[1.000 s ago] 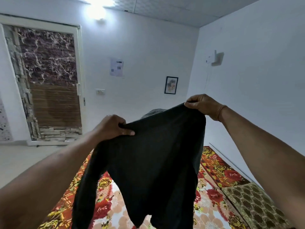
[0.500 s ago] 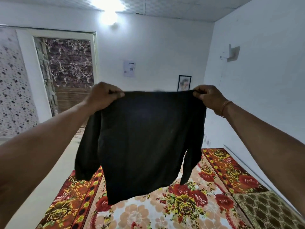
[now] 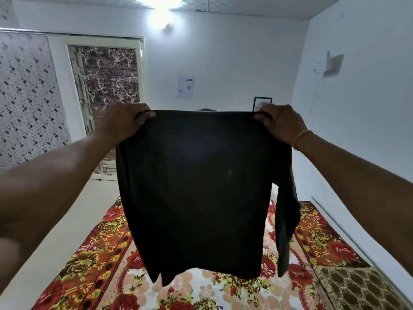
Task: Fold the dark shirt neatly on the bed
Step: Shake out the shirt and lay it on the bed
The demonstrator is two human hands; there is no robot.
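The left hand pinched the shirt's top left corner, fingers curled over the edge. The shirt hung spread in the air above the floral bed, one sleeve dangling at its right side. The right hand gripped the top right corner.

Paper sheet on far wall: print illegible (too blurred); nothing else readable

White walls; marbled door; ceiling light; framed picture; pale floor.
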